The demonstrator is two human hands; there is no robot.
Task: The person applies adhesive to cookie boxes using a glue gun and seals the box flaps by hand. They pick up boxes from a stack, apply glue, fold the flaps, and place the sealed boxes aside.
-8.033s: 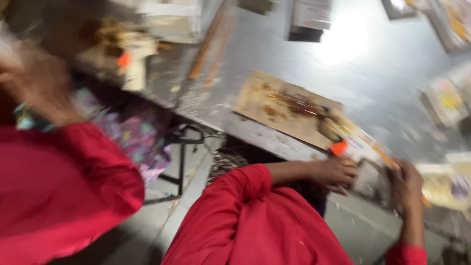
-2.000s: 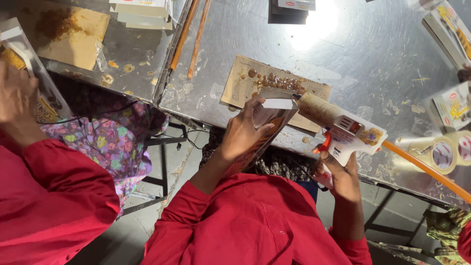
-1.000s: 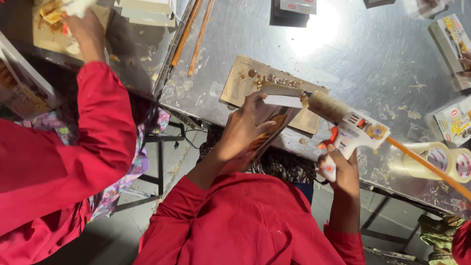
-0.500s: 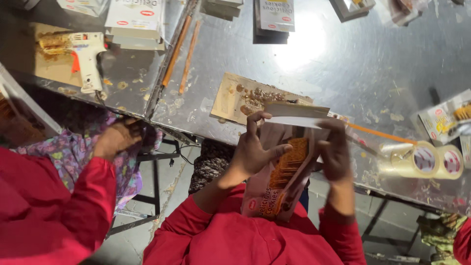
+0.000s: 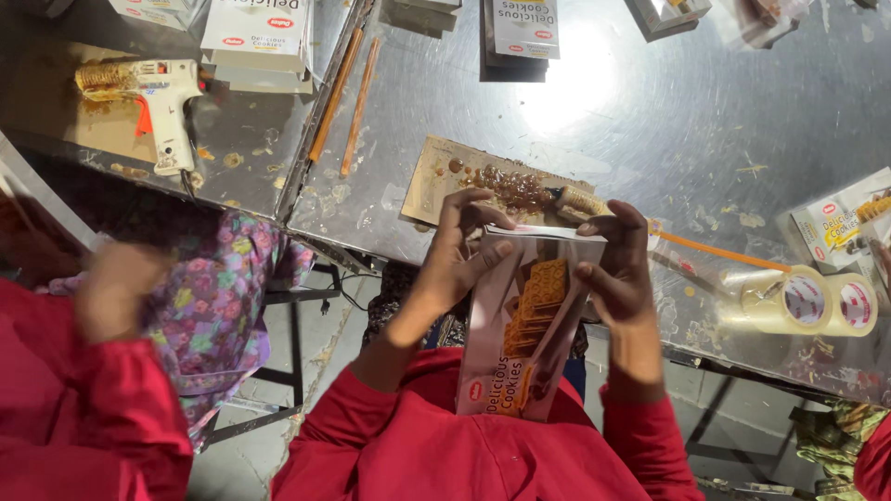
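Both my hands hold a pink and white cookie box [image 5: 520, 325] upright over the table's near edge, in front of my red sleeves. My left hand [image 5: 459, 250] grips its left side, fingers curled over the top flap. The fingers of my right hand [image 5: 617, 269] press on the box's top right corner and side. Just behind the box a glue gun [image 5: 580, 199] lies on a glue-stained cardboard pad [image 5: 445, 176], with an orange glue stick [image 5: 715, 250] sticking out to its right.
The metal table [image 5: 650, 121] carries stacked cookie boxes [image 5: 255, 32], a second glue gun [image 5: 153, 93], loose glue sticks [image 5: 339, 83] and tape rolls [image 5: 807, 301]. At the left a co-worker's red sleeve and blurred hand [image 5: 116, 288] hang over a flowered cloth.
My right hand has put the glue gun down on the pad and come onto the box. The box has come toward me. The co-worker's arm has pulled back from the table.
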